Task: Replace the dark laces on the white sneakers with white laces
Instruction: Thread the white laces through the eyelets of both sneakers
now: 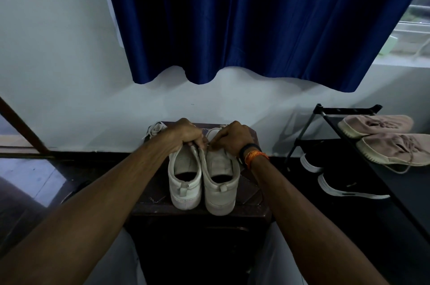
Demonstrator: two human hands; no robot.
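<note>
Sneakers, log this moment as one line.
left hand: grips left sneaker | right hand: pinches at right sneaker | both on stool

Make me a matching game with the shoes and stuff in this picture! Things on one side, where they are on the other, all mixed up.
Things:
1. white sneakers
2. pink shoes
3. black shoes
4. curtain

Places:
A. lower shelf of the rack
B. hanging on the wall above the stool
C. on the dark stool, under both hands
D. top of the rack

Pairs: 1-C, 2-D, 3-A, 4-B
</note>
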